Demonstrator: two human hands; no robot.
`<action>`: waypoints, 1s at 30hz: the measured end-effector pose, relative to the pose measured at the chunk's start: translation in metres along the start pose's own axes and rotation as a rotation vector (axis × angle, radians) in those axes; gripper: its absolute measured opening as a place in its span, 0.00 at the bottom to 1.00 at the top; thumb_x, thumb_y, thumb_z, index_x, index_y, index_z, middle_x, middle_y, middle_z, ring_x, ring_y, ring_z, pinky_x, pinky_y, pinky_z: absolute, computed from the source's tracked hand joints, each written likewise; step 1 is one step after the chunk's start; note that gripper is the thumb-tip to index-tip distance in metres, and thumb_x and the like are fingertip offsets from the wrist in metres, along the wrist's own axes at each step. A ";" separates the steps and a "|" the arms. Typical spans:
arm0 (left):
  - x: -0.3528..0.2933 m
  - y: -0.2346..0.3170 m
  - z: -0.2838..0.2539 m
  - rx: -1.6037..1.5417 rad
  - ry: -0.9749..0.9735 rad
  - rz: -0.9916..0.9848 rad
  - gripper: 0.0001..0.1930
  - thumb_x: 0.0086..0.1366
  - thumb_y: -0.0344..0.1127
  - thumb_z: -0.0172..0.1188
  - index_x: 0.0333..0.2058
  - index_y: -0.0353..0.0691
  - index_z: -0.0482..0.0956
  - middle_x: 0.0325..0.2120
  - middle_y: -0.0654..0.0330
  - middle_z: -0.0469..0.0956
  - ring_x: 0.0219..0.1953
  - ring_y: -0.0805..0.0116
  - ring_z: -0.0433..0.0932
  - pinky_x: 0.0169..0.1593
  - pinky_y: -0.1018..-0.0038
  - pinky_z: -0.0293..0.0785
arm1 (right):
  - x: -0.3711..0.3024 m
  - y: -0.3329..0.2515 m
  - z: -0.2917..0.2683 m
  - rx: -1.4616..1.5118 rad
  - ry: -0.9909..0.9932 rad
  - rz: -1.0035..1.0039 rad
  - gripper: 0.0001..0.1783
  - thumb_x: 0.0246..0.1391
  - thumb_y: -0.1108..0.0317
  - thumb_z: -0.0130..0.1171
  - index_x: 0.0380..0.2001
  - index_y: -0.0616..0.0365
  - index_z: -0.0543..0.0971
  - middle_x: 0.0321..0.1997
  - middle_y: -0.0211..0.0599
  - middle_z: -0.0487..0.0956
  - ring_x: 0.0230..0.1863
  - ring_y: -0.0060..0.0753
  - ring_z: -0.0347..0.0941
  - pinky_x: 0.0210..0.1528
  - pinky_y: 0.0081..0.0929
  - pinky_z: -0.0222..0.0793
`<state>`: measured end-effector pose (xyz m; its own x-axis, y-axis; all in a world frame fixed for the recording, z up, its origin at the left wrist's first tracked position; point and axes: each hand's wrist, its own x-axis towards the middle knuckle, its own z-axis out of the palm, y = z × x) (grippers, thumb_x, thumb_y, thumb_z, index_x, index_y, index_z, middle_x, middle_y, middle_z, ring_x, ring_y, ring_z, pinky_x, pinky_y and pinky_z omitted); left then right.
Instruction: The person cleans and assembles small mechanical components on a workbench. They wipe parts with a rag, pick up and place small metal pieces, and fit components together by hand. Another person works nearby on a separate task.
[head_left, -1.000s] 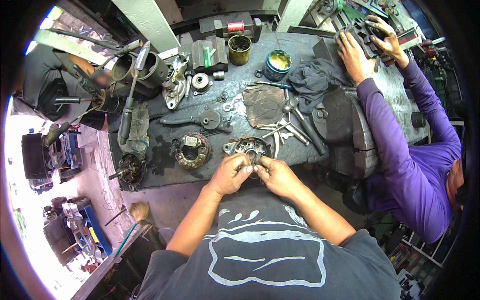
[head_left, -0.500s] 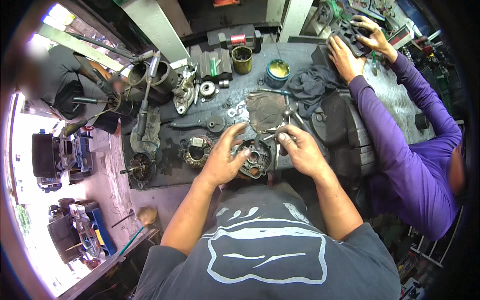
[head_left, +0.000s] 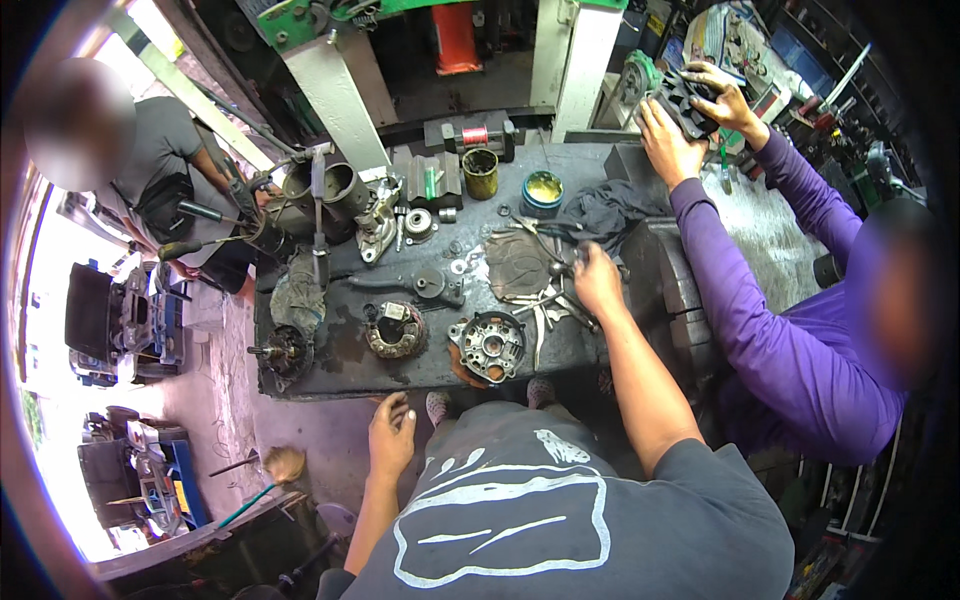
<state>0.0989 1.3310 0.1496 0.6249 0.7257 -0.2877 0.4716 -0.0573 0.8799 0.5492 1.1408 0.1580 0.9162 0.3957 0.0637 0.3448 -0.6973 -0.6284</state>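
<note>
My right hand (head_left: 600,283) is closed above the loose tools at the right of the workbench; what its fingers hold is hidden. Pliers (head_left: 541,330) and other metal tools lie beside it, near a stained brown pad (head_left: 517,265). Off the bench's front edge, my left hand (head_left: 391,436) hangs with loosely bent fingers and nothing in it. Between my hands, a round alternator housing (head_left: 508,338) lies face up near the front edge. Left of it sits a stator ring (head_left: 394,345) with a pale block on top. A dark rotor-like part (head_left: 287,352) stands at the left corner.
Behind stand a grease tub (head_left: 541,195), an oily can (head_left: 480,174) and a dark rag (head_left: 615,208). At right, a co-worker in purple sleeves (head_left: 745,295) holds a black finned part (head_left: 690,105) beside a large vise (head_left: 672,270). Another person (head_left: 160,150) stands at left.
My left hand has drawn back from the housing to below the bench edge. My right hand has moved slightly up and right over the tools. The housing now lies uncovered; the view has shifted.
</note>
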 end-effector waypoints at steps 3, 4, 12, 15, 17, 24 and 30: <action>-0.011 -0.007 0.000 0.066 0.104 0.017 0.27 0.70 0.27 0.67 0.67 0.33 0.74 0.63 0.44 0.78 0.64 0.51 0.81 0.66 0.60 0.79 | -0.009 -0.006 -0.009 -0.133 -0.072 -0.074 0.16 0.67 0.68 0.63 0.54 0.64 0.82 0.51 0.60 0.85 0.56 0.67 0.82 0.59 0.54 0.77; -0.011 -0.006 -0.001 0.087 0.147 0.022 0.28 0.70 0.27 0.68 0.67 0.33 0.74 0.64 0.44 0.78 0.64 0.51 0.80 0.66 0.59 0.79 | -0.011 -0.015 -0.007 -0.084 -0.001 -0.143 0.13 0.68 0.70 0.62 0.51 0.64 0.84 0.52 0.56 0.87 0.55 0.61 0.84 0.59 0.50 0.78; 0.027 0.016 -0.047 0.066 0.342 0.177 0.28 0.71 0.26 0.67 0.68 0.35 0.74 0.63 0.47 0.78 0.64 0.52 0.81 0.65 0.60 0.79 | 0.027 -0.121 0.046 0.105 -0.160 -0.451 0.12 0.67 0.66 0.63 0.49 0.61 0.86 0.51 0.54 0.86 0.55 0.61 0.83 0.59 0.50 0.77; 0.026 -0.001 -0.056 -0.024 0.385 0.117 0.27 0.71 0.26 0.67 0.67 0.34 0.74 0.62 0.47 0.79 0.64 0.54 0.81 0.65 0.61 0.79 | 0.048 -0.113 0.062 -0.092 -0.269 -0.391 0.13 0.66 0.67 0.62 0.48 0.62 0.86 0.51 0.59 0.86 0.56 0.63 0.82 0.60 0.52 0.77; 0.016 -0.021 -0.054 -0.079 0.358 0.062 0.26 0.72 0.25 0.66 0.67 0.33 0.74 0.62 0.46 0.80 0.62 0.54 0.82 0.64 0.61 0.79 | 0.065 -0.099 0.077 -0.213 -0.236 -0.412 0.15 0.68 0.67 0.55 0.49 0.63 0.85 0.53 0.59 0.85 0.57 0.64 0.82 0.62 0.53 0.78; -0.017 -0.075 -0.063 -0.001 0.210 -0.051 0.21 0.72 0.23 0.65 0.61 0.30 0.77 0.57 0.46 0.81 0.57 0.55 0.84 0.60 0.63 0.82 | 0.107 -0.079 0.127 -0.759 -0.285 -0.277 0.19 0.73 0.64 0.49 0.56 0.55 0.85 0.57 0.45 0.87 0.57 0.48 0.85 0.56 0.52 0.82; 0.010 -0.068 -0.109 0.060 0.136 0.082 0.17 0.69 0.21 0.65 0.56 0.29 0.80 0.51 0.48 0.83 0.53 0.59 0.85 0.58 0.66 0.82 | 0.104 -0.075 0.125 -0.807 -0.348 -0.334 0.17 0.70 0.62 0.54 0.48 0.51 0.91 0.56 0.40 0.88 0.58 0.46 0.85 0.59 0.47 0.79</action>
<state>0.0051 1.4168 0.1279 0.5752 0.8025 -0.1585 0.4615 -0.1583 0.8729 0.5934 1.3093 0.1153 0.6766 0.7156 -0.1735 0.7356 -0.6673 0.1168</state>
